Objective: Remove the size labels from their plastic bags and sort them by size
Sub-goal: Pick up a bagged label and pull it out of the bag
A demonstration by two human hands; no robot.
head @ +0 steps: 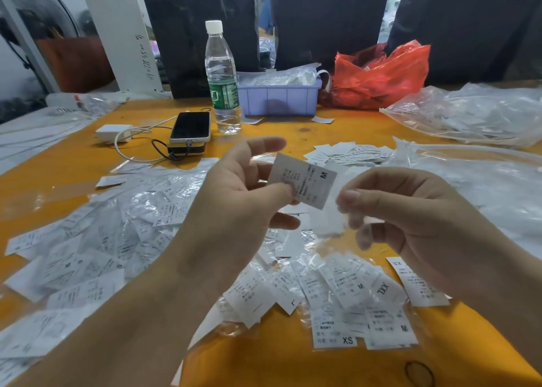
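White M label pinched in left hand — right hand pinching seemingly clear bag.

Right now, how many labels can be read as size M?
4, though the blurred piles may hide more. One label is pinched by the left hand; one in the near pile; one at that pile's near edge; one far left.

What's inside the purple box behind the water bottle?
The purple box holds a heap of clear plastic bags with white labels inside, piled above its rim. Its walls hide whatever lies deeper, so the bottom cannot be seen.
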